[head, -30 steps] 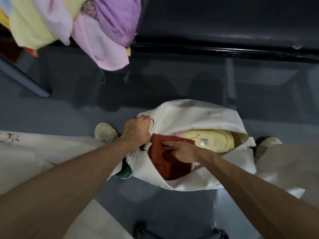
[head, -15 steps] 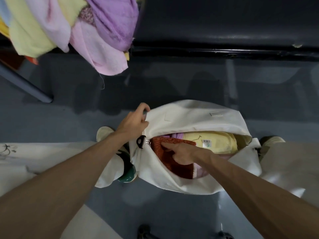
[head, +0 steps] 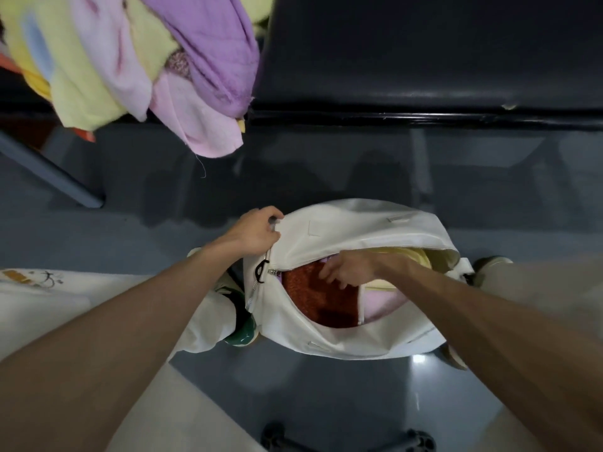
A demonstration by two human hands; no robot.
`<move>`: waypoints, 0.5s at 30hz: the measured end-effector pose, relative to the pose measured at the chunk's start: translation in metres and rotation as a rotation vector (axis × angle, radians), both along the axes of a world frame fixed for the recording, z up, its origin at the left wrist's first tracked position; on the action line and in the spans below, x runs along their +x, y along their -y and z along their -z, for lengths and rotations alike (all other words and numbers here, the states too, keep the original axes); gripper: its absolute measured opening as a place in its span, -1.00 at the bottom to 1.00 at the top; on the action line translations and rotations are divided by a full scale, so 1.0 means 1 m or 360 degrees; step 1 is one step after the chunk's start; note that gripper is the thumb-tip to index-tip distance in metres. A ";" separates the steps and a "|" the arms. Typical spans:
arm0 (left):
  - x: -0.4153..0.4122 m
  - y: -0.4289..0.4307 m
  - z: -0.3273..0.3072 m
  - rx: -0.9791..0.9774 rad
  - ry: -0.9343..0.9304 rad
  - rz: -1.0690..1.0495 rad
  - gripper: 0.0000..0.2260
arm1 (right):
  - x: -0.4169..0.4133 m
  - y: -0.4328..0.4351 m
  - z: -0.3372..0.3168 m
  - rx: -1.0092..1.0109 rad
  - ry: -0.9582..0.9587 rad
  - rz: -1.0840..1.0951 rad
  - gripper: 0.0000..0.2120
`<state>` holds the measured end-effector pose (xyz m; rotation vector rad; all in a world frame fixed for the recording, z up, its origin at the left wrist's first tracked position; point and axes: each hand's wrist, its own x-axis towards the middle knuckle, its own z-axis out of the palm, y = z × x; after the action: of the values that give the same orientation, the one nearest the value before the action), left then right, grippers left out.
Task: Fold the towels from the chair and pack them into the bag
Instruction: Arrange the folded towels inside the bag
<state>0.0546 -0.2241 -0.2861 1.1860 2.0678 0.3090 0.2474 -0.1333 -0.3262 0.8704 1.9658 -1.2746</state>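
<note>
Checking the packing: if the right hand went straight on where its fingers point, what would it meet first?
Probably the red towel in the bag; the right hand may be touching it, depth unclear.

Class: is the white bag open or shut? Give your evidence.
Open. The white bag gapes, showing the red towel inside; the left hand holds its edge and the right hand reaches in.

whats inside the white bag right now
A red towel, with a yellow towel and a pink towel to its right, shows in the white bag, and the right hand reaches in over the red one. Anything beneath them is covered.
</note>
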 end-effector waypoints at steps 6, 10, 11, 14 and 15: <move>0.011 -0.020 -0.074 0.0149 0.0122 0.0057 -0.78 | 0.005 -0.038 -0.096 0.0266 -0.0304 0.0130 -0.71; 0.012 -0.028 -0.127 0.0451 0.0177 0.0044 -0.83 | -0.007 -0.050 -0.152 0.0435 -0.0616 0.0316 -0.75; 0.009 -0.029 -0.141 0.0508 0.0165 0.0051 -0.83 | -0.013 -0.053 -0.165 0.0470 -0.0695 0.0374 -0.73; -0.009 -0.032 -0.179 0.0625 0.0130 0.0054 -0.82 | -0.035 -0.059 -0.197 0.0537 -0.0926 0.0527 -0.70; -0.018 -0.032 -0.189 0.0660 0.0107 0.0027 -0.81 | -0.044 -0.060 -0.205 0.0556 -0.0988 0.0552 -0.69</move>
<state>0.0365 -0.1918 -0.0970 1.4089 1.9897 0.7880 0.2034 -0.0728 -0.1214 1.1153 2.6704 -1.5576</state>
